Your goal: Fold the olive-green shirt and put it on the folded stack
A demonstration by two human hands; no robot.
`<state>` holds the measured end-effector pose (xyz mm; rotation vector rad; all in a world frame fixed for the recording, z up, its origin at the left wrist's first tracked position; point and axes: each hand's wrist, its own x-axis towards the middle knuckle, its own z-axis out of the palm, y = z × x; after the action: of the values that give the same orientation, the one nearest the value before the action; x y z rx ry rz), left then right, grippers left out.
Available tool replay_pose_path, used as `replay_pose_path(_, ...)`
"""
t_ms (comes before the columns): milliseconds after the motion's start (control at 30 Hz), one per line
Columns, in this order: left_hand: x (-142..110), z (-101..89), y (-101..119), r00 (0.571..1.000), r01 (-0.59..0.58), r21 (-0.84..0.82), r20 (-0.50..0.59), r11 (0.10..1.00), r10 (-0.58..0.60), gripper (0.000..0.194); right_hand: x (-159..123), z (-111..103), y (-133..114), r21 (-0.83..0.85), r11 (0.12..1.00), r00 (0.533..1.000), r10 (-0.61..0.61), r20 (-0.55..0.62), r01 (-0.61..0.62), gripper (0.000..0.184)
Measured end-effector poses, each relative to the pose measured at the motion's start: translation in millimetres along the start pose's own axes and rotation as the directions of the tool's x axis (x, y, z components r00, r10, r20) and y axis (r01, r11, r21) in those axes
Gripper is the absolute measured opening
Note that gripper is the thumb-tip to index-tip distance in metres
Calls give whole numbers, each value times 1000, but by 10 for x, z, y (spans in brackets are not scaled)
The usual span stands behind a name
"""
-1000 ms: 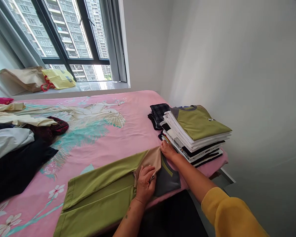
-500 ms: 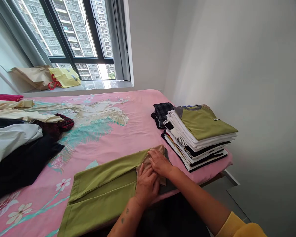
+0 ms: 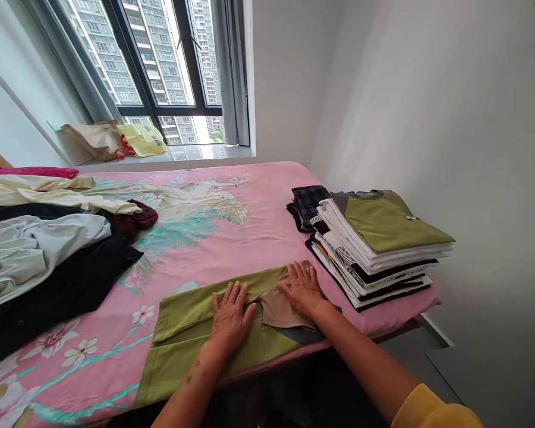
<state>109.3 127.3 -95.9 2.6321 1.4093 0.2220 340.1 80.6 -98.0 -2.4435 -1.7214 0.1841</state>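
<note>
An olive-green garment (image 3: 191, 333) with a tan sleeve (image 3: 280, 312) and a grey collar end lies folded lengthwise along the near edge of the bed. My left hand (image 3: 230, 315) lies flat on its green body, fingers spread. My right hand (image 3: 302, 288) lies flat on the tan sleeve at the garment's right end, fingers stretched out. Neither hand holds anything. Just to the right of my right hand stands a stack of folded clothes (image 3: 378, 249) topped by a green shirt.
A pink flowered bedsheet (image 3: 214, 238) covers the bed. A heap of unfolded dark, white and cream clothes (image 3: 49, 255) lies at the left. Folded checked cloth (image 3: 307, 202) sits behind the stack. Paper bags (image 3: 116, 139) rest on the window sill. A white wall runs along the right.
My left hand slid left along the green body and flattened out. My right hand let go of the tan sleeve's corner and now presses flat on it. The view shifted left.
</note>
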Motion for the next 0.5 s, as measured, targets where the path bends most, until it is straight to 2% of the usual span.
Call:
replay_pose_path(100, -20, -98, -358, 989, 127, 46, 74, 991, -130, 61, 7, 64, 65, -4, 998, 994, 70, 83, -70, 82)
replay_pose_path(200, -166, -244, -896, 963, 234, 91, 116, 968, -244, 64, 13, 166, 186, -37, 994, 993, 109, 40, -107, 84)
replay_pose_path(333, -525, -471, -1596, 875, 480, 105, 15, 871, -484, 56, -70, 210, 169, -42, 994, 993, 102, -54, -104, 78)
replay_pose_path(400, -704, -558, -1797, 855, 518, 96, -24, 850, -518, 50, -171, 183, 55, -39, 998, 990, 48, -135, -54, 71)
replay_pose_path(500, -888, -625, -1842, 828, 560, 103, -39, 822, -559, 50, -361, 137, -183, -10, 998, 963, -66, -262, 66, 59)
